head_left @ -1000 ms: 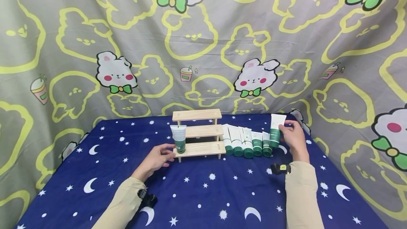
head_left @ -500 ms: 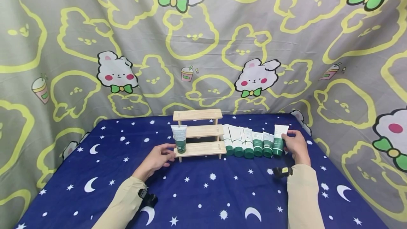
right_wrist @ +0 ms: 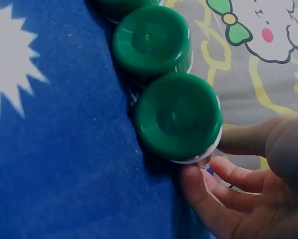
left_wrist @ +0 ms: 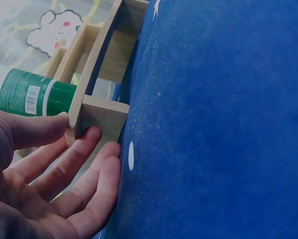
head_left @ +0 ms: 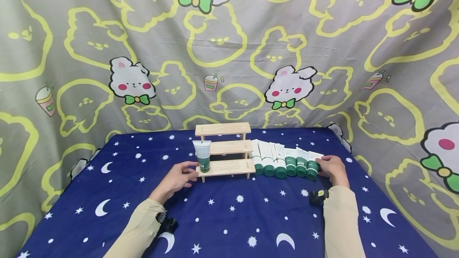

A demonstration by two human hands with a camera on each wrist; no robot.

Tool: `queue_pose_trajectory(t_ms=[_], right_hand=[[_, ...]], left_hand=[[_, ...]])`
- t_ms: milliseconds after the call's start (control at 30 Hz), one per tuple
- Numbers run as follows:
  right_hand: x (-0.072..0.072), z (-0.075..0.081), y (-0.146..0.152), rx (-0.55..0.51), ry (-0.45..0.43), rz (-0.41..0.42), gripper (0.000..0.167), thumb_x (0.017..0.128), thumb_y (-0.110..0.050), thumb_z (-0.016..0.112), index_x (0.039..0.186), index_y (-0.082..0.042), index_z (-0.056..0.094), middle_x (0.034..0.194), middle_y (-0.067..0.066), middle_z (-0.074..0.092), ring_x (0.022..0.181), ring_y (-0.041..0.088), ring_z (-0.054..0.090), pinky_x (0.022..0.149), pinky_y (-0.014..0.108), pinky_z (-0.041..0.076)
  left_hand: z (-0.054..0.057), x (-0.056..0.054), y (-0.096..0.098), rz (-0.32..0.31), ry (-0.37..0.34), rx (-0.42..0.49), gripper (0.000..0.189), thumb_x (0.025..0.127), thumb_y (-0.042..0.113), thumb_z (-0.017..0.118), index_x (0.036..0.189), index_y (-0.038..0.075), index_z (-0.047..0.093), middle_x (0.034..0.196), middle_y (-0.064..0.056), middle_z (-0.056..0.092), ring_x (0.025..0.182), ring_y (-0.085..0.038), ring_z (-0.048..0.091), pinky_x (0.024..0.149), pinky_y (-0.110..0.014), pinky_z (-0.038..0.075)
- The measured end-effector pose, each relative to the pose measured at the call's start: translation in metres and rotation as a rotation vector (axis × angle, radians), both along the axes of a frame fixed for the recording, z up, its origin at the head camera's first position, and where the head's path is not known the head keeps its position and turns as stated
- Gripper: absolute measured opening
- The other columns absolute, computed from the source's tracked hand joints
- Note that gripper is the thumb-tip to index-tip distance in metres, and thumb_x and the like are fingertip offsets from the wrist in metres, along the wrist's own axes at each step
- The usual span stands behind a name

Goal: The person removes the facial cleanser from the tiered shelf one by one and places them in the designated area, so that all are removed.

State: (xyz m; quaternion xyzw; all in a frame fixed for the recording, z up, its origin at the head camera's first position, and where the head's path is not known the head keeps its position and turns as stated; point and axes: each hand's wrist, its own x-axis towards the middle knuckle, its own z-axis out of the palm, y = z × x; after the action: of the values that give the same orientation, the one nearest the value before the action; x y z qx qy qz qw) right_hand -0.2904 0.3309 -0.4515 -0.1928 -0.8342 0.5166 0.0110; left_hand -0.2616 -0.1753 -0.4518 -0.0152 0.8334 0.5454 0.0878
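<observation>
A three-step wooden display stand (head_left: 229, 167) stands on the table, and one white-and-green squeeze tube (head_left: 203, 156) is upright on its cap at the left end of the lowest step. My left hand (head_left: 178, 178) grips that end of the step, the thumb (left_wrist: 44, 130) at the board's edge and fingertips by the leg (left_wrist: 103, 115). My right hand (head_left: 333, 169) holds another squeeze tube (head_left: 312, 169) by its side, low at the right end of a row of similar tubes (head_left: 268, 158). In the right wrist view, its green cap (right_wrist: 178, 117) faces the camera beside a neighbouring cap (right_wrist: 151, 40).
The row of several tubes lies right of the stand, caps toward me, the nearest close to the stand's right side. A dark blue cloth (head_left: 229, 218) with moons and stars covers the table. Behind hangs a grey curtain (head_left: 229, 79) with cartoon figures.
My right hand has lowered its tube from above the table to the right end of the row, tilting it down flat beside the others. My left hand and the stand have stayed put.
</observation>
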Motion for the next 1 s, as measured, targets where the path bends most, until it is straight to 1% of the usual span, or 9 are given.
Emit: queue_pose_trajectory(t_ms=[67,200,367,500,633,733,833,900,1000], right_hand=[[0.0,0.0,0.0,-0.005,-0.004,-0.001,0.047,0.099,-0.014,0.056,0.131,0.018,0.047,0.11,0.027,0.05,0.063,0.005,0.062,0.062,0.026,0.061],[0.0,0.0,0.0,-0.009,-0.022,0.001,0.047,0.099,-0.015,0.056,0.132,0.017,0.047,0.116,0.029,0.048,0.065,0.004,0.061,0.064,0.025,0.061],[-0.001,0.001,0.001,0.021,-0.029,0.01,0.049,0.099,-0.016,0.057,0.133,0.018,0.048,0.117,0.029,0.049,0.067,0.005,0.061,0.065,0.027,0.061],[-0.001,0.005,0.001,0.057,-0.016,0.026,0.05,0.1,-0.018,0.057,0.133,0.019,0.049,0.117,0.03,0.052,0.068,0.006,0.062,0.065,0.027,0.061],[0.001,0.012,0.0,0.135,-0.006,0.047,0.051,0.101,-0.023,0.056,0.136,0.014,0.051,0.123,0.033,0.055,0.072,0.012,0.065,0.066,0.027,0.057],[0.002,0.019,-0.003,0.162,0.02,0.063,0.051,0.103,-0.026,0.055,0.138,0.011,0.051,0.13,0.032,0.056,0.085,0.023,0.068,0.069,0.028,0.055],[0.001,0.025,-0.009,0.15,0.082,0.077,0.05,0.104,-0.026,0.054,0.139,0.01,0.051,0.132,0.032,0.058,0.099,0.03,0.068,0.072,0.028,0.057],[0.0,0.028,-0.013,0.149,0.125,0.076,0.048,0.105,-0.025,0.055,0.139,0.009,0.053,0.132,0.031,0.06,0.102,0.03,0.067,0.073,0.026,0.058],[-0.002,0.035,-0.02,0.179,0.187,0.071,0.045,0.105,-0.025,0.056,0.137,0.006,0.056,0.129,0.028,0.064,0.098,0.027,0.067,0.071,0.023,0.056]], left_hand=[[0.0,0.0,0.0,-0.002,0.001,-0.002,0.039,0.098,0.004,0.065,0.136,-0.002,0.06,0.104,-0.014,0.074,0.09,-0.025,0.073,0.073,-0.042,0.062],[-0.001,0.0,-0.001,-0.002,0.0,-0.003,0.039,0.098,0.004,0.065,0.136,-0.001,0.06,0.104,-0.014,0.074,0.09,-0.025,0.073,0.073,-0.042,0.062],[-0.001,-0.001,-0.001,-0.001,-0.002,-0.003,0.039,0.098,0.004,0.065,0.136,-0.001,0.06,0.103,-0.013,0.075,0.089,-0.025,0.073,0.073,-0.042,0.062],[-0.002,-0.001,-0.001,-0.002,0.001,0.0,0.039,0.098,0.004,0.066,0.136,-0.001,0.061,0.103,-0.013,0.075,0.089,-0.025,0.073,0.072,-0.042,0.062],[-0.002,-0.001,-0.001,-0.003,0.002,0.003,0.039,0.098,0.004,0.066,0.136,-0.002,0.06,0.103,-0.014,0.075,0.089,-0.025,0.073,0.072,-0.042,0.062],[-0.002,-0.002,-0.001,-0.003,-0.001,0.001,0.039,0.098,0.004,0.066,0.136,-0.001,0.06,0.103,-0.014,0.075,0.09,-0.025,0.073,0.073,-0.043,0.062],[-0.003,-0.002,-0.001,-0.001,-0.003,0.0,0.039,0.098,0.005,0.067,0.136,-0.001,0.061,0.103,-0.013,0.075,0.09,-0.025,0.073,0.073,-0.043,0.062],[-0.003,-0.002,-0.001,0.0,-0.004,-0.001,0.039,0.098,0.005,0.067,0.136,-0.001,0.061,0.103,-0.013,0.075,0.09,-0.025,0.073,0.073,-0.043,0.062],[-0.003,-0.002,-0.001,-0.002,0.0,0.006,0.039,0.097,0.005,0.067,0.136,-0.001,0.061,0.102,-0.013,0.075,0.089,-0.025,0.073,0.073,-0.043,0.062]])
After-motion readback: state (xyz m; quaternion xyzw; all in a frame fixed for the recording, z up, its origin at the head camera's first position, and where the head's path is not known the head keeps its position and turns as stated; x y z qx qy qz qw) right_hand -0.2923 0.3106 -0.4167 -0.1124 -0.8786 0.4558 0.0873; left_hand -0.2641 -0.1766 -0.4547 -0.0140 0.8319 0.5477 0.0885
